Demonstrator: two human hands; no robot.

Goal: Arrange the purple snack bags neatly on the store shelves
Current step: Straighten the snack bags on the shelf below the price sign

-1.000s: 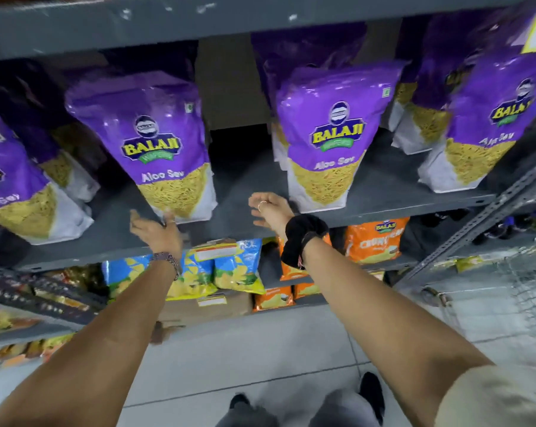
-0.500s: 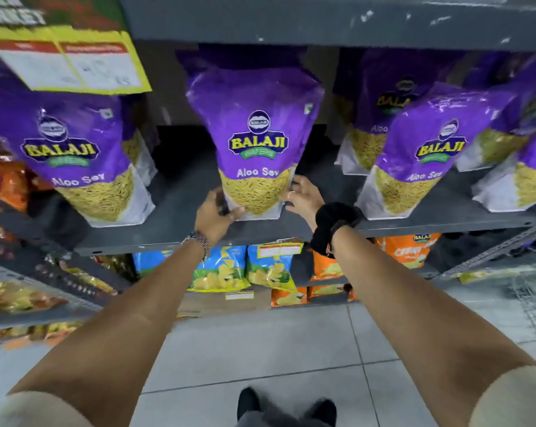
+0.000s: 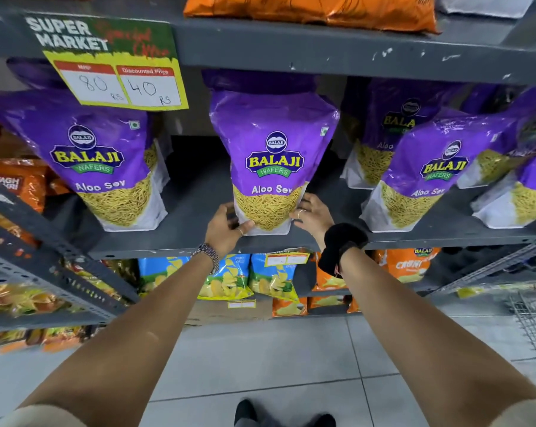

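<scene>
A purple Balaji Aloo Sev bag [image 3: 273,155] stands upright at the middle of the grey shelf [image 3: 199,245]. My left hand [image 3: 225,229] grips its lower left corner and my right hand [image 3: 311,214] presses against its lower right side. Another purple bag [image 3: 97,161] stands to the left, apart from the middle one. To the right, a purple bag [image 3: 430,174] leans leftward in front of others [image 3: 393,127], and more purple bags [image 3: 532,186] crowd the far right.
A price sign [image 3: 115,69] hangs from the shelf above, over the left bag. Orange bags [image 3: 316,7] lie on the top shelf. Blue and orange snack bags [image 3: 260,272] fill the shelf below. A wire cart [image 3: 535,322] stands at the right on the tiled floor.
Both hands went from hovering at the shelf edge to holding the base of the middle bag. The view shifted right and up, so the bag now sits centred.
</scene>
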